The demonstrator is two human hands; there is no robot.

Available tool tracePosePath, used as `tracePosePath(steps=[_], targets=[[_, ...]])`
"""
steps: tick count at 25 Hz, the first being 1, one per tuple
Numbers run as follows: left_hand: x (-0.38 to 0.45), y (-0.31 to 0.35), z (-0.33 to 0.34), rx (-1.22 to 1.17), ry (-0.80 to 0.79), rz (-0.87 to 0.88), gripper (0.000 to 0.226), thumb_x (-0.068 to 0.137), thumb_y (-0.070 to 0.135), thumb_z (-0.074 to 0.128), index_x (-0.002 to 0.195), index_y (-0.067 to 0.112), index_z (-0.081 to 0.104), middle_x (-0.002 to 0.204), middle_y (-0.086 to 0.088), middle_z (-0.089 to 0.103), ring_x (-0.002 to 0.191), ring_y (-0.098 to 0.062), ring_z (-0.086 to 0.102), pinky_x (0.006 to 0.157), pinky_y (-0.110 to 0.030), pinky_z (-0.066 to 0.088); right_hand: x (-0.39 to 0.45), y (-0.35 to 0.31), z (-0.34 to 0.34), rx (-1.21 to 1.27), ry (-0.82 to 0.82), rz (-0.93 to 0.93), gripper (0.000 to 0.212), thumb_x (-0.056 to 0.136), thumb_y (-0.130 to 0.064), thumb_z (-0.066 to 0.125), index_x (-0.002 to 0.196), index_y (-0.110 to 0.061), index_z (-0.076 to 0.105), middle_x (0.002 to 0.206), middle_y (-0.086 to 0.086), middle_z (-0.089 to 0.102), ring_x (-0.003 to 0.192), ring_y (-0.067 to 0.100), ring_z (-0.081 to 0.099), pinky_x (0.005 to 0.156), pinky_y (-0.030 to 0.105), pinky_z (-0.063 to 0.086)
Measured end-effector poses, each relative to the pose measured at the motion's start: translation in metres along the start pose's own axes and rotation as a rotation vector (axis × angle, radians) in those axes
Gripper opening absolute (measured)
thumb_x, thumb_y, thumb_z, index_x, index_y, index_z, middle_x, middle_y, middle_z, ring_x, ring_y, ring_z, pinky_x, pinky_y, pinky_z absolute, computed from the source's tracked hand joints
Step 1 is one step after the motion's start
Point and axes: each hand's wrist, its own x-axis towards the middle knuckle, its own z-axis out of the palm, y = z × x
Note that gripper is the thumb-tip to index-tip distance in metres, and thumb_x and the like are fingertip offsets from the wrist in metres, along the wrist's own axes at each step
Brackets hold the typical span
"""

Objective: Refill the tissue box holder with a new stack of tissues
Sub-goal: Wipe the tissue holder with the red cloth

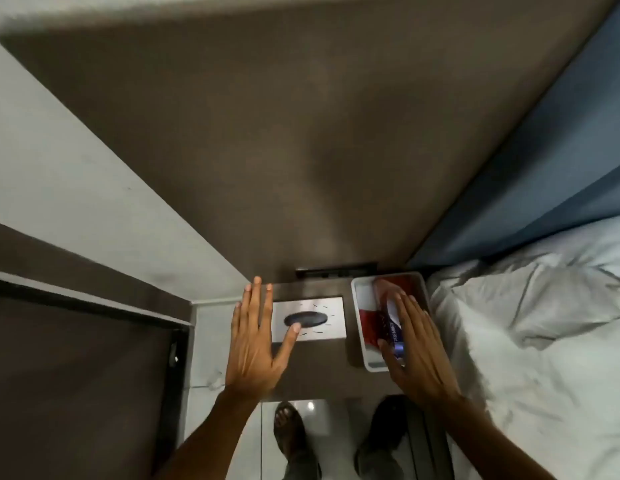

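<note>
Low in the centre of the frame, a narrow dark brown bedside shelf runs between a pale wall at the left and a white-sheeted bed at the right. On the shelf lies a flat, brushed-metal rectangular tissue holder cover with a dark oval slot in its middle and thin rays printed around it. Just to its right, apart from it, sits a white rectangular plastic tray, the holder's open base, lying lengthwise away from the camera. Inside the tray rests a red, white and blue tissue pack printed with the word "PREMIER".

The left hand is spread flat with loose fingers, gripping nothing; it covers the left edge of the metal cover and its thumb tip lies on the rim of the oval slot. The right hand is likewise flat and extended, lying on the right side of the tissue pack in the tray, fingers pointing up the frame, thumb at the pack's near end; it presses rather than grips.

A blue padded headboard fills the upper right. At the bottom edge, two feet in dark sandals stand on a glossy pale tiled floor.
</note>
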Motion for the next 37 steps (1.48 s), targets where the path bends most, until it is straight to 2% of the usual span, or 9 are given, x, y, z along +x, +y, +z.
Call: tracePosePath(steps=[4,7,11,17,20,27,30,33,37], targets=[[-0.004,-0.052,0.093,0.016,-0.088,-0.108,0.087,0.1,0.068,0.043,0.168,0.017,0.026,0.179,-0.005,0.02,0.166,-0.031,0.021,0.13,-0.061,0.029,0.018,0.056,0.09,-0.024,-0.215,0.103,0.088,0.099,-0.038,0.058,0.165,-0.013,0.005,0.174,0.006,0.008,0.161,0.025,0.014,0.129,0.05,0.024],[0.002,-0.099,0.158,0.035,-0.127,-0.104,0.092,0.099,0.075,0.034,0.168,0.016,0.025,0.18,-0.006,0.017,0.166,-0.032,0.018,0.131,-0.06,0.025,0.042,0.099,0.156,0.003,-0.38,0.093,0.097,0.098,-0.017,0.062,0.162,-0.016,-0.011,0.171,0.002,-0.012,0.162,0.025,0.003,0.129,0.048,0.021],[0.013,-0.152,0.22,0.08,-0.177,-0.092,0.096,0.097,0.077,0.032,0.17,0.016,0.017,0.181,-0.005,0.012,0.168,-0.03,0.013,0.132,-0.058,0.023,0.063,0.14,0.225,-0.077,-0.456,0.066,0.106,0.093,0.007,0.059,0.152,-0.017,-0.025,0.164,0.002,-0.028,0.161,0.025,-0.008,0.126,0.029,-0.002],[0.032,-0.196,0.28,0.067,-0.193,-0.037,0.102,0.095,0.08,0.04,0.171,0.02,0.008,0.181,-0.001,0.008,0.168,-0.027,0.014,0.133,-0.055,0.024,0.085,0.166,0.28,-0.374,-0.495,0.057,0.096,0.103,-0.016,0.055,0.156,-0.002,-0.023,0.169,0.021,-0.021,0.16,0.033,-0.012,0.126,0.041,-0.009],[0.034,-0.206,0.295,0.103,-0.224,0.026,0.104,0.096,0.079,0.041,0.171,0.018,0.005,0.182,0.001,0.0,0.169,-0.023,0.004,0.136,-0.048,0.014,0.094,0.167,0.286,-0.284,-0.498,0.163,0.095,0.102,-0.007,0.052,0.153,-0.007,-0.027,0.17,0.017,-0.022,0.16,0.03,-0.012,0.129,0.043,-0.006],[0.031,-0.211,0.315,0.164,-0.189,0.042,0.107,0.094,0.083,0.035,0.171,0.015,0.008,0.182,-0.002,-0.001,0.169,-0.023,-0.001,0.135,-0.033,-0.011,0.086,0.171,0.296,-0.149,-0.312,0.185,0.092,0.098,-0.002,0.059,0.164,-0.013,-0.005,0.171,0.002,-0.015,0.156,0.017,-0.011,0.127,0.039,-0.002],[0.03,-0.214,0.32,0.169,-0.175,0.058,0.11,0.092,0.084,0.037,0.171,0.014,0.006,0.182,-0.004,-0.001,0.169,-0.025,0.0,0.136,-0.035,-0.007,0.086,0.166,0.294,0.044,-0.249,0.277,0.075,0.101,0.0,0.05,0.165,-0.016,0.014,0.173,0.009,0.016,0.156,0.033,0.025,0.125,0.056,0.028],[0.03,-0.215,0.321,0.154,-0.179,0.051,0.111,0.093,0.084,0.038,0.171,0.013,0.006,0.182,-0.004,-0.001,0.169,-0.026,0.0,0.137,-0.037,-0.003,0.089,0.152,0.286,0.301,-0.033,0.529,0.056,0.102,0.0,0.049,0.154,-0.015,0.037,0.147,0.018,0.055,0.133,0.039,0.057,0.11,0.06,0.048],[0.029,-0.216,0.32,0.142,-0.177,0.057,0.111,0.092,0.083,0.04,0.171,0.012,0.006,0.182,-0.006,-0.001,0.169,-0.026,-0.001,0.136,-0.035,-0.006,0.092,0.108,0.269,0.445,0.179,0.333,0.054,0.101,-0.023,0.048,0.154,-0.02,0.037,0.144,-0.006,0.059,0.13,0.001,0.055,0.109,0.029,0.051]])
